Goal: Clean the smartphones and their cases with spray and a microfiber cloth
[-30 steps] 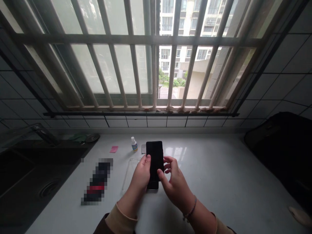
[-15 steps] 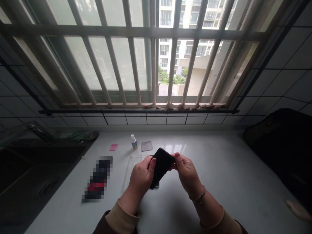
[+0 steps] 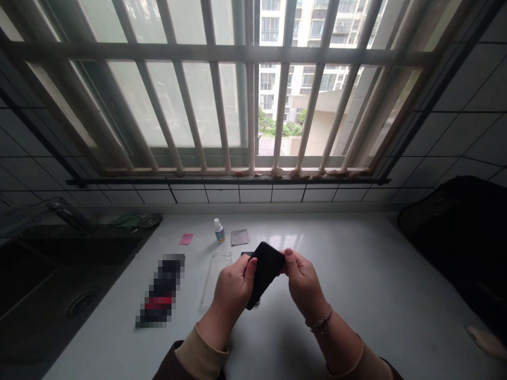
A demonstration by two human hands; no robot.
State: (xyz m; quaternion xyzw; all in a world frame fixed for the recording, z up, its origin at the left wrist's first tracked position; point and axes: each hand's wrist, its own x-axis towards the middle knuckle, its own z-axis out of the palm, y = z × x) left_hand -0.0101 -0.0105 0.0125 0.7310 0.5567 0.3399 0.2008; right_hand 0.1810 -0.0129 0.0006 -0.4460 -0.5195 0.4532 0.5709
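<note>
A black smartphone (image 3: 266,274) is held tilted above the counter, its dark face turned up. My left hand (image 3: 233,282) is closed around its left edge, with the thumb lying on the face. At the upper right corner my right hand (image 3: 301,275) pinches the phone between thumb and fingers. Beneath the phone, another flat dark item lies on the counter, mostly hidden by the phone and my left hand. A clear phone case (image 3: 214,277) rests just left of my left hand.
Behind my hands stand a small white-capped bottle (image 3: 219,231), a grey cloth (image 3: 240,237) and a pink packet (image 3: 186,239). A pixelated dark item (image 3: 162,287) lies left. The sink (image 3: 75,295) is far left, a black bag (image 3: 459,243) at the right.
Both hands keep their grip on the phone. The phone and my left hand appear shifted slightly right; the whole view has also moved a little.
</note>
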